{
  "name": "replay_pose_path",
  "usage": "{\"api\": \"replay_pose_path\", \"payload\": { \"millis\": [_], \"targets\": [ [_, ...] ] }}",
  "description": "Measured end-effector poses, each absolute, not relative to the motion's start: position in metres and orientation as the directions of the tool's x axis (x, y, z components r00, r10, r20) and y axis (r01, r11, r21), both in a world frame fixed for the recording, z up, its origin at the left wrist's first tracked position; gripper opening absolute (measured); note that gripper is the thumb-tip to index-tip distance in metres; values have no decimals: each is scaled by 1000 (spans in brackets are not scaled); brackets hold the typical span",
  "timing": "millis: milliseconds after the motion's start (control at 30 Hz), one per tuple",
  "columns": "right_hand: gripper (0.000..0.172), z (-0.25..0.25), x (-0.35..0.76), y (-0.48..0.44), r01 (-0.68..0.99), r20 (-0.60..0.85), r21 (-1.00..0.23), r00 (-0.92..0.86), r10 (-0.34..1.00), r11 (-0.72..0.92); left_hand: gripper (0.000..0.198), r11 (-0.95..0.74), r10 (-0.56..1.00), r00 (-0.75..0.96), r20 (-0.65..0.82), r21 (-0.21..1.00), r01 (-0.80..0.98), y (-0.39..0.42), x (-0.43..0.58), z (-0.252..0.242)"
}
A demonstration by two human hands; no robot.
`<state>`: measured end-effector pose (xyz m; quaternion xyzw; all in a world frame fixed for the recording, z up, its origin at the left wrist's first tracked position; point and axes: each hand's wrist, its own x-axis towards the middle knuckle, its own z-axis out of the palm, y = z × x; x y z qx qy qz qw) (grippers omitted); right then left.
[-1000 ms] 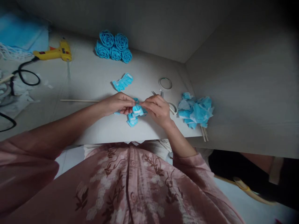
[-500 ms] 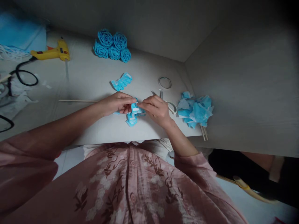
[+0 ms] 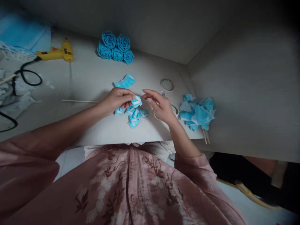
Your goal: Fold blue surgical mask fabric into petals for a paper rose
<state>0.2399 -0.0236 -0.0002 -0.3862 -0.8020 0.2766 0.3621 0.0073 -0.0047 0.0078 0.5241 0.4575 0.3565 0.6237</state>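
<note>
My left hand (image 3: 119, 99) pinches a small blue piece of fabric (image 3: 136, 102) with a white strip on it, between thumb and fingertips. To its right hovers my right hand (image 3: 160, 104), its fingers apart and nothing clearly visible in them. Below the held piece lies a small cluster of blue folded pieces (image 3: 134, 121) with white strips. Another pleated blue strip (image 3: 126, 81) rests just beyond my left hand. Scissors with white handles (image 3: 175, 110) lie under my right hand, partly hidden by it.
Several blue rolled flowers (image 3: 117, 47) are stacked at the back. A yellow glue gun (image 3: 55, 54) with a black cord lies left, near blue masks (image 3: 25, 31). A thin stick (image 3: 79, 101), a ring-shaped roll (image 3: 167, 84) and blue scraps (image 3: 199, 112) over sticks lie around.
My right hand has come away from the blue piece, its fingers opening. My left hand keeps hold of the piece, now separate from the cluster below.
</note>
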Motion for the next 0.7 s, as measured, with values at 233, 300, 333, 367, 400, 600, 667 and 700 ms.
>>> {"api": "replay_pose_path", "payload": {
  "millis": [233, 300, 333, 367, 400, 600, 667, 700],
  "targets": [
    [61, -6, 221, -26, 189, 92, -967, -370, 924, 172, 13, 136, 938, 318, -140, 990, 34, -8, 7, 8],
    [61, -11, 215, -23, 128, 88, -981, -366, 926, 144, 11, 126, 941, 313, -132, 991, 40, -8, 7, 7],
    [61, -14, 213, -21, 106, 97, -984, -366, 925, 145, 11, 122, 941, 314, -129, 992, 42, -8, 6, 5],
    [61, -16, 212, -19, 90, 109, -984, -367, 924, 152, 11, 116, 940, 317, -123, 992, 40, -7, 6, 4],
    [61, -19, 212, -17, 81, 119, -984, -371, 921, 160, 12, 113, 939, 324, -117, 993, 33, -7, 6, 3],
    [58, -23, 219, -10, 154, 195, -949, -404, 894, 276, 22, 209, 913, 376, -160, 973, -95, -5, 6, 1],
    [56, -23, 218, -9, 227, 219, -918, -394, 893, 325, 16, 195, 916, 369, -159, 979, -63, -5, 6, 4],
    [55, -23, 217, -9, 254, 224, -905, -393, 892, 340, 12, 171, 921, 361, -146, 985, -38, -5, 6, 4]
  ]
}}
